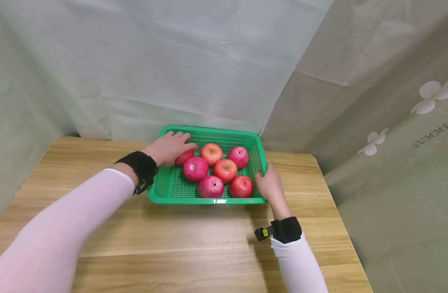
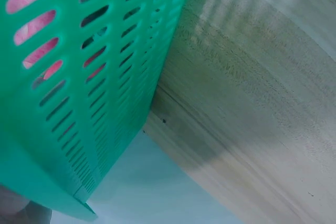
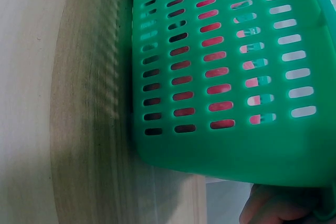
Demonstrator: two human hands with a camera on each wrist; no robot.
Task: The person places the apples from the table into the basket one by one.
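A green slotted plastic basket (image 1: pixel 187 200) on the table holds several red apples, among them a paler orange-red apple (image 1: pixel 211 153). My left hand (image 1: pixel 168 147) reaches over the basket's left side, its fingers spread just inside the rim. Partly covered by that hand, a red apple (image 1: pixel 184 158) lies right under the thumb. At the other end, my right hand (image 1: pixel 270 185) grips the right rim near the front corner, thumb on the inner side. Curled fingers (image 3: pixel 278 203) show below the basket's end wall in the right wrist view. In the left wrist view, the slotted wall (image 2: pixel 105 93) fills the left half.
The wooden table (image 1: pixel 194 252) has rounded far corners. Pale grey cloth (image 1: pixel 194 73) hangs right behind the basket, and a darker curtain with printed flowers (image 1: pixel 372 143) hangs along the right. Black wrist bands with cameras sit on both wrists.
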